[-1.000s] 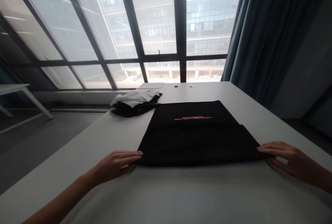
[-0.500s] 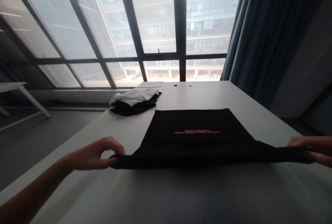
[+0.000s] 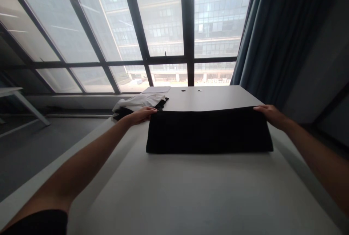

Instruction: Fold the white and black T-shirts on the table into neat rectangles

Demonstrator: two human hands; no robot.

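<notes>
A black T-shirt [image 3: 209, 131] is stretched between my two hands as a wide, doubled-over band above the white table [image 3: 196, 191]. My left hand [image 3: 143, 114] pinches its far left corner, close beside the pile of clothes. At the far right corner, my right hand [image 3: 269, 114] grips the cloth between thumb and fingers. The top edge runs nearly straight between both hands, and the folded lower edge faces me. No printed lettering shows on the side turned toward me.
White and black clothes [image 3: 139, 101] lie heaped at the table's back left. Two small round fittings [image 3: 183, 90] sit near the far edge. Windows stand beyond, a blue curtain [image 3: 252, 35] hangs at right, and another white table [image 3: 11, 91] is at far left.
Both hands have moved away from me and closer together, carrying the shirt's near edge over to the far side. The pink lettering is now covered, and the shirt forms a shorter band.
</notes>
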